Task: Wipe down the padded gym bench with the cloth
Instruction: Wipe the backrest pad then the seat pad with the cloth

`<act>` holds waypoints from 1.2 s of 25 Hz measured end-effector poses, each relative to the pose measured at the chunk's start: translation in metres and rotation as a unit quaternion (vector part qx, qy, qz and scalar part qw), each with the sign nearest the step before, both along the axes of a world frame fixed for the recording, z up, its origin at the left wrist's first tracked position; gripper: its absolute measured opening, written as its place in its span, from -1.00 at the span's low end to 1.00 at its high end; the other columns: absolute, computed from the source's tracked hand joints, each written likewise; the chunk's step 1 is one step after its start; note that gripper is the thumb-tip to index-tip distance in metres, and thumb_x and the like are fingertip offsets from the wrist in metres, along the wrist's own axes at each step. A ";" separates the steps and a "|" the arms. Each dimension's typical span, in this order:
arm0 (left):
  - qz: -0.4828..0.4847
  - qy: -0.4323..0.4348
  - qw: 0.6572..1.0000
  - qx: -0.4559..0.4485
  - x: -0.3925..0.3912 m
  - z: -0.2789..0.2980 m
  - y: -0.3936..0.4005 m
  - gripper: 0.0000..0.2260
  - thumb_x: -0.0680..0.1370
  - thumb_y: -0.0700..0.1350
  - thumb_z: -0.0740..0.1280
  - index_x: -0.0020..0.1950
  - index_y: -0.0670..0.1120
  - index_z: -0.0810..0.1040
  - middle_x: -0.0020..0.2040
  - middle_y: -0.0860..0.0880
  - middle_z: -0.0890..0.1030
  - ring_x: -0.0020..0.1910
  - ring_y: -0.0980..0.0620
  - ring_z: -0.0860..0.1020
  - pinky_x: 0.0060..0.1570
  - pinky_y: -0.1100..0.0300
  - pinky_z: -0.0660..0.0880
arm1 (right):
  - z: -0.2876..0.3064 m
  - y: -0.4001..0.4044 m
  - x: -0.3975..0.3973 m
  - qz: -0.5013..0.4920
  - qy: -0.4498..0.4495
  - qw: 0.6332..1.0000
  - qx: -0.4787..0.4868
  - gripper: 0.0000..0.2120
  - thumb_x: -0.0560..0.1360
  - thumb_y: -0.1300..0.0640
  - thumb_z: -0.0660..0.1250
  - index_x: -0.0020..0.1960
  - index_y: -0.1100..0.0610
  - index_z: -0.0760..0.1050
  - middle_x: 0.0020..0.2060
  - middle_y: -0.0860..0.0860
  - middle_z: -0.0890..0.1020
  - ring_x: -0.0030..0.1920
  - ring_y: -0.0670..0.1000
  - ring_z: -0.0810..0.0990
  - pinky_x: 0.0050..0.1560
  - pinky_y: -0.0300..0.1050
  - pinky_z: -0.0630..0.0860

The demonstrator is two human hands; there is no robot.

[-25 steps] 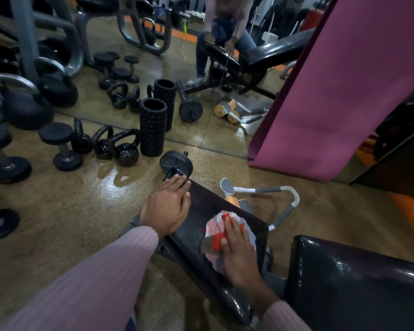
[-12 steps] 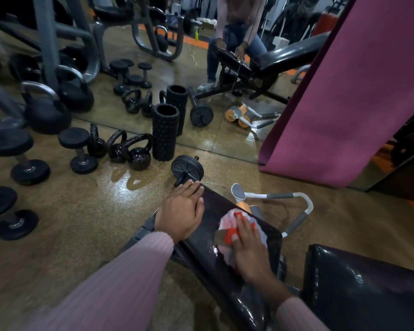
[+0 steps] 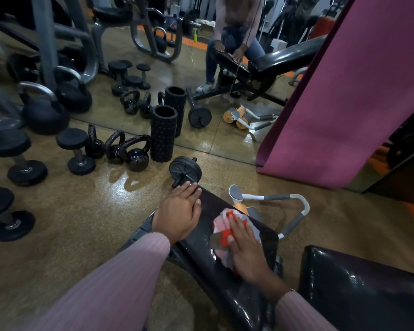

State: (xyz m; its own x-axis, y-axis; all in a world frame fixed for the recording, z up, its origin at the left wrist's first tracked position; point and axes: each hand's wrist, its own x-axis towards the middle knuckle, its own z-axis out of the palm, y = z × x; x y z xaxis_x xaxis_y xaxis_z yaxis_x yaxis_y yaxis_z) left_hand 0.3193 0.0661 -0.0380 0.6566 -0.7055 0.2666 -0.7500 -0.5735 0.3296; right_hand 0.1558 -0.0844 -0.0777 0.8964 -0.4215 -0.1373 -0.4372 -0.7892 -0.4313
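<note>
The black padded bench seat (image 3: 208, 244) runs from the lower middle toward the mirror. Its larger back pad (image 3: 359, 285) lies at the lower right. My left hand (image 3: 177, 213) rests flat, fingers spread, on the seat's far left corner. My right hand (image 3: 244, 247) presses flat on a white, red and grey cloth (image 3: 221, 225) spread on the seat's right half. The pad around the cloth shines wet.
An ab wheel (image 3: 185, 170) lies on the floor just beyond the seat. A white and grey handled roller (image 3: 273, 201) lies to its right. Kettlebells (image 3: 134, 154), dumbbells (image 3: 78, 151) and a foam roller (image 3: 163, 133) stand left by the mirror. A purple mat (image 3: 344, 96) leans at right.
The view has shifted a little, so the bench sits lower and further right in the frame. My right hand and the cloth stay on the seat's right half; my left hand keeps its place.
</note>
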 end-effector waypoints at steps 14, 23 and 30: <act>-0.199 -0.115 0.968 0.106 -0.001 0.004 0.009 -0.39 0.56 0.34 -0.03 0.54 0.09 0.13 0.52 0.00 0.25 0.54 -0.02 0.05 0.44 -0.20 -0.10 | 0.001 -0.001 -0.017 -0.152 -0.259 0.953 0.044 -0.50 0.61 -0.19 -0.05 0.51 -0.09 0.17 0.52 -0.18 0.17 0.54 -0.17 0.04 0.53 0.01 0.08; -0.202 -0.105 0.957 0.180 -0.005 0.006 -0.028 -0.47 0.58 0.23 -0.11 0.50 0.10 0.23 0.50 -0.01 0.29 0.51 -0.04 0.16 0.48 -0.07 -0.03 | -0.056 0.045 -0.070 -0.311 -0.231 0.922 0.017 -0.35 0.56 -0.23 -0.13 0.52 0.11 0.20 0.52 -0.06 0.22 0.54 -0.08 0.09 0.51 -0.03 0.07; -0.122 -0.070 0.968 0.210 -0.071 -0.002 -0.028 -0.48 0.61 0.19 -0.17 0.55 0.08 0.08 0.56 -0.07 0.10 0.54 -0.14 -0.04 0.46 -0.17 -0.14 | -0.048 0.050 -0.074 -0.266 -0.183 0.946 -0.013 -0.38 0.58 -0.18 -0.18 0.57 0.04 0.07 0.54 -0.18 0.04 0.55 -0.17 -0.05 0.54 -0.09 -0.03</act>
State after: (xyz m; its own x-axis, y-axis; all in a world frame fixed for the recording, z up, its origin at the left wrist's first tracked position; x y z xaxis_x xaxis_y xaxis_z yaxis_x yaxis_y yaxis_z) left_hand 0.2479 0.0382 -0.0398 0.4348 -0.9005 -0.0023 -0.9005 -0.4348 -0.0089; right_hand 0.0815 -0.0340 -0.1255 0.5414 -0.8260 0.1567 -0.6014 -0.5107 -0.6144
